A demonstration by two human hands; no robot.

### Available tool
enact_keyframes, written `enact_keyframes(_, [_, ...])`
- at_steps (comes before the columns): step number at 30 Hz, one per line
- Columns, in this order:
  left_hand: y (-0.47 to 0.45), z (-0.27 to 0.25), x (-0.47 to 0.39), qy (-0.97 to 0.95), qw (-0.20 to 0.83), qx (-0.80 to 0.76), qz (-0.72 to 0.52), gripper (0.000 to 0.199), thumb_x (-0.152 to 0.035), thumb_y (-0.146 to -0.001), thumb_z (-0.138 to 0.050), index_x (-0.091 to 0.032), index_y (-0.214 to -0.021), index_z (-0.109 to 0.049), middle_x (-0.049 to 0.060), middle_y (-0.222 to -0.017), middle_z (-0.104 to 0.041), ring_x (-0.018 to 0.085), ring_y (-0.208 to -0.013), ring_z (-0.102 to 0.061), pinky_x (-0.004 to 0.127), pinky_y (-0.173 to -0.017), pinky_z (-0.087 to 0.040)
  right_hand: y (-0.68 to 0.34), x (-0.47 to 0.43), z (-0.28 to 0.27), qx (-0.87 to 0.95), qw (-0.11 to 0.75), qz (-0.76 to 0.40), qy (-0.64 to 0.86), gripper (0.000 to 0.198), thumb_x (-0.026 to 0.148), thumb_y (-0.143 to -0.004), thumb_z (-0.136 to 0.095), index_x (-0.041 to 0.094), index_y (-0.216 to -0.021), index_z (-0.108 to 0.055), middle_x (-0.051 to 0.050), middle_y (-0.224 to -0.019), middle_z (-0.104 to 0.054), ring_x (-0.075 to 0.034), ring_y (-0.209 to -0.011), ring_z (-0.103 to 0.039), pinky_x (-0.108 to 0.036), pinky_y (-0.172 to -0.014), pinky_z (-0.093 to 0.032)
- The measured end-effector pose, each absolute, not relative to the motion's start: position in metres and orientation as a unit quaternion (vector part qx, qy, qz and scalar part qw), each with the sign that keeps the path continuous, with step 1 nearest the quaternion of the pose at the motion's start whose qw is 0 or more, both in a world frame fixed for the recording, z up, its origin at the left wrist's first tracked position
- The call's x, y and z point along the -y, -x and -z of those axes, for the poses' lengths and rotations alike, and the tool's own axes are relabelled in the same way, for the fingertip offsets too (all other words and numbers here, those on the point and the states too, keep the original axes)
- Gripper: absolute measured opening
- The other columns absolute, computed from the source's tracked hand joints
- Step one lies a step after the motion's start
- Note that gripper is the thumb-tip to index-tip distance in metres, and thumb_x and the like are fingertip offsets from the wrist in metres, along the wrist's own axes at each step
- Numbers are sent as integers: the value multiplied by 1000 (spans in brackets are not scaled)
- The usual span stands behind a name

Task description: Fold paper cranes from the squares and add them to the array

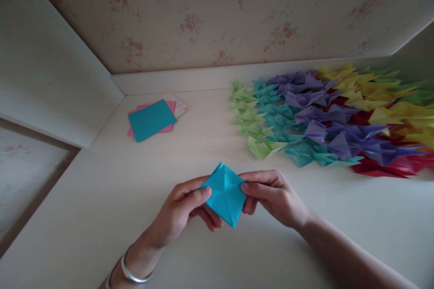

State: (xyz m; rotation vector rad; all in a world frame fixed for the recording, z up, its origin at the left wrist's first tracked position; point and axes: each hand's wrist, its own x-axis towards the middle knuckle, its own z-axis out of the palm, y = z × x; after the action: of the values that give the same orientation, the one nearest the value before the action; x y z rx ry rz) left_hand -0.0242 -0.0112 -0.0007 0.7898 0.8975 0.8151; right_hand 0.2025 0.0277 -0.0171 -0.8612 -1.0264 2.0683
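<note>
A blue folded origami paper (225, 194), diamond-shaped with creases meeting near its middle, is held up above the white table between both hands. My left hand (186, 203) pinches its left corner, thumb on the front face and the other fingers behind and below. At the opposite corner, my right hand (271, 194) grips the paper between thumb and forefinger, the remaining fingers curled underneath. A small flap stands up behind the top point of the paper. The back of the paper is hidden from me.
Rows of folded paper cranes (315, 117) in green, teal, purple, yellow and red cover the right side of the white table (101, 198). At back left lies a small stack with a teal card (152, 120) over pink sheets (169, 127). Behind rises a flowered wall (203, 13).
</note>
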Motion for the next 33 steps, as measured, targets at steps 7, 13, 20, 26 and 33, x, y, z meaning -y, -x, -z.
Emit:
enact_keyframes(7, [24,-1,8,-377,737,-421,-370,31,-33,-90,-66,-13,-113,-75,7,-72,-76,16,-63,-71,21,-56,-58,-201,-27,19,353,351,-802,329,22,29,-80,-78,19,-99,-81,-3,-57,-73,-11,-49,-67,-17,-50,-53])
enact_keyframes(13, [19,-3,5,-478,675,-463,-317,23,-34,-89,-68,-14,-82,-77,3,-73,-73,14,-67,-66,21,-59,-57,-201,-26,13,464,319,-752,343,24,32,-85,-73,17,-102,-81,-3,-63,-73,-10,-53,-64,-19,-54,-54])
enact_keyframes(20, [15,-1,6,-480,655,-485,-326,20,-32,-89,-67,-16,-88,-80,1,-68,-71,13,-63,-62,20,-56,-56,-198,-25,14,457,333,-750,343,17,31,-83,-74,18,-91,-83,-3,-62,-74,-11,-53,-66,-20,-54,-55])
enact_keyframes(26, [19,2,9,-445,691,-446,-354,27,-15,-81,-71,-27,-104,-80,1,-93,-77,12,-69,-66,18,-56,-58,-199,-25,22,410,350,-773,336,14,27,-79,-76,19,-89,-82,-2,-59,-74,-12,-52,-69,-20,-53,-55])
enact_keyframes(33, [21,3,11,-374,726,-428,-387,28,-20,-76,-79,-26,-103,-80,3,-92,-79,15,-72,-72,21,-60,-61,-197,-26,17,341,374,-798,328,12,26,-73,-80,17,-79,-82,-3,-57,-74,-14,-49,-69,-22,-51,-55])
